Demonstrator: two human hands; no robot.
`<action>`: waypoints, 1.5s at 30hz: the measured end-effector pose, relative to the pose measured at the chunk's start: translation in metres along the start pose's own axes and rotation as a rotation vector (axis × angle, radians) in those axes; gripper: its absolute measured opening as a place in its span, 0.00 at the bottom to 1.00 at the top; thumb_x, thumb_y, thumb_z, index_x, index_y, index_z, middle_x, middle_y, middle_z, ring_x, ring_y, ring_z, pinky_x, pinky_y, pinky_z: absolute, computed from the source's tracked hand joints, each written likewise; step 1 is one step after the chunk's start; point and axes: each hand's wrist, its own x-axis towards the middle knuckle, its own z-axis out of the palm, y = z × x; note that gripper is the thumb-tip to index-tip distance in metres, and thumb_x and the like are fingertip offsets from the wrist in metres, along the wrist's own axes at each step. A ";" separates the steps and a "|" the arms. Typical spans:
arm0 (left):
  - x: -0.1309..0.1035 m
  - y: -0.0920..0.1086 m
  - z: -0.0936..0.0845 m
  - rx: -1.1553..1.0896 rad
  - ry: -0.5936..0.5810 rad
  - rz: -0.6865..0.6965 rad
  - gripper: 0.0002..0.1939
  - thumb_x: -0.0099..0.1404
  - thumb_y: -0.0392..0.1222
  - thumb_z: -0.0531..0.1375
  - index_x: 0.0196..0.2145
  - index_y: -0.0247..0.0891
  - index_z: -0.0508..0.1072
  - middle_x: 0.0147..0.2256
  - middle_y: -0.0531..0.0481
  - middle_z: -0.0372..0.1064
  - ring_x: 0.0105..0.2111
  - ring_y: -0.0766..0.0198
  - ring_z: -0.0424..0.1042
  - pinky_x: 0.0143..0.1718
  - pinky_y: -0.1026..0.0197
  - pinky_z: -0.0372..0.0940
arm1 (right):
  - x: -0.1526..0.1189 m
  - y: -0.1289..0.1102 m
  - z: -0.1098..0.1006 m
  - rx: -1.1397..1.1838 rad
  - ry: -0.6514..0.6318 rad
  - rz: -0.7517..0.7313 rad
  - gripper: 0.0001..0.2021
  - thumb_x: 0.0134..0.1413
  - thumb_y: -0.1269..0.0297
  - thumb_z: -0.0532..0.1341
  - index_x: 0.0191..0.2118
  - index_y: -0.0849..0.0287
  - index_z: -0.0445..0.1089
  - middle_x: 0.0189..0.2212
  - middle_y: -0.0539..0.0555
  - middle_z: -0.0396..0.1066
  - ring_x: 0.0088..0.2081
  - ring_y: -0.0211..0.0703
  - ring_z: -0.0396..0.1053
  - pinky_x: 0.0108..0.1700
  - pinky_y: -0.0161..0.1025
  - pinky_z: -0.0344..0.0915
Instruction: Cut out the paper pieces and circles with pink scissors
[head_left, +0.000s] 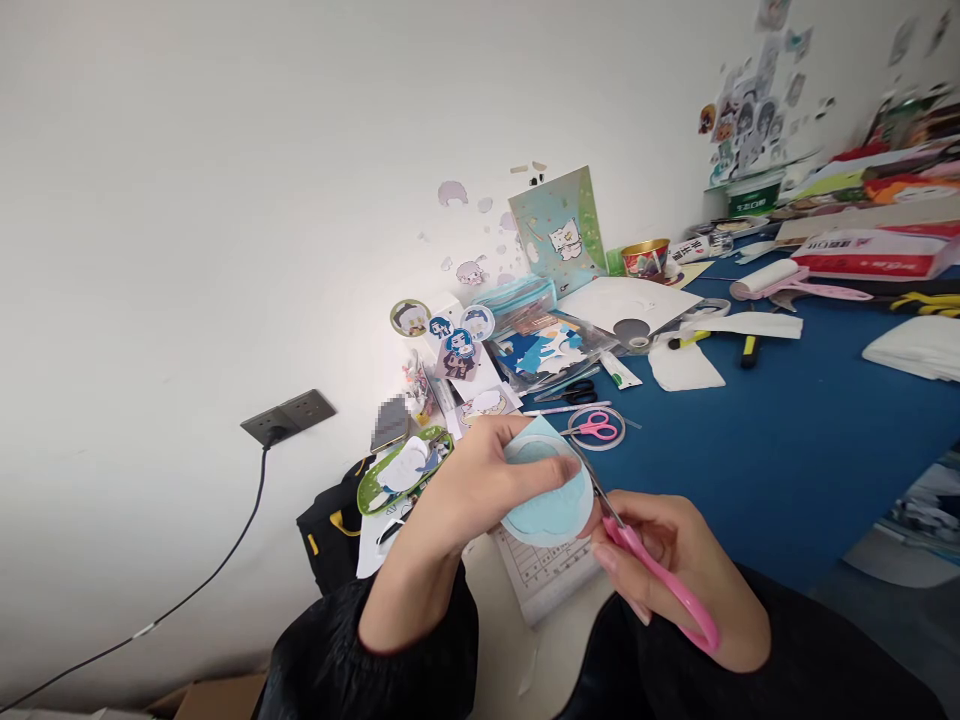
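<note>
A light blue paper piece (546, 508) with a rounded lower edge and a pointed top is held by my left hand (499, 475), thumb lying across its face. My right hand (660, 550) is closed round pink-handled scissors (637, 550). Their metal blades point up and left along the right edge of the paper. Whether the blades are parted is hard to tell. Below the paper, a white sheet with a printed grid (551, 575) lies partly hidden by my hands.
On the blue table (675, 450) are small pink scissors (598, 427) by a round ring, black scissors (576, 392), a plastic bag of paper scraps (551, 350) and a white cloth (686, 365). A green tray (375, 490) stands left, near a black bag (322, 520).
</note>
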 end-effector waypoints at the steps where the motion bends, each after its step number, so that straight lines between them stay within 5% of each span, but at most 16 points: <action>1: 0.000 0.000 0.000 0.003 -0.003 -0.001 0.10 0.54 0.41 0.63 0.21 0.34 0.70 0.19 0.55 0.63 0.20 0.69 0.61 0.21 0.68 0.55 | 0.000 0.000 0.000 -0.002 0.004 0.005 0.09 0.45 0.69 0.62 0.21 0.57 0.61 0.16 0.43 0.54 0.12 0.30 0.53 0.15 0.33 0.46; 45: -0.001 0.000 -0.002 -0.031 -0.076 0.015 0.07 0.56 0.36 0.62 0.22 0.32 0.70 0.20 0.56 0.63 0.20 0.73 0.60 0.20 0.72 0.56 | -0.005 0.006 -0.007 -0.080 -0.010 0.144 0.05 0.44 0.75 0.57 0.27 0.59 0.68 0.12 0.38 0.50 0.11 0.29 0.48 0.13 0.30 0.48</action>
